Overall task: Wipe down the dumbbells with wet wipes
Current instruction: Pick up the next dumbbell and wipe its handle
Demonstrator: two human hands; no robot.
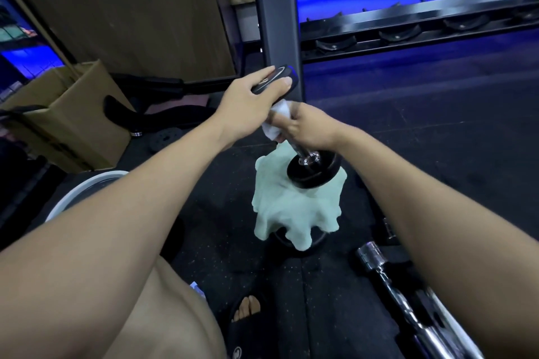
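Dumbbell [310, 164]: black plates, chrome handle, standing tilted on end, its lower plate resting on a pale green cloth [294, 207] draped over a dark round object on the floor. Upper plate leans away toward a grey rack upright [277, 23].

Left hand [248, 104]: fingers and thumb curled over the upper plate, gripping it from above.

Right hand [306, 128]: clenched round the handle with a white wet wipe [275, 122] bunched between palm and bar; the wipe shows just below the upper plate and touches the left hand's side.

Floor [423, 139]: dark speckled rubber matting, blue light reflected on it at the far right.

Rack shelf [408, 26]: dark angled rails with round saddles, behind the upright, blue strip lighting above.

Chrome bar [388, 277]: lying on the floor near the right forearm, running toward the lower edge.

Cardboard box [67, 113]: open, at left, beside a brown panel [131, 8].

White ring [84, 189]: curved rim partly hidden under the left forearm.

Foot in black slide sandal [248, 309]: toes visible, near the bottom centre, beside a bare knee.
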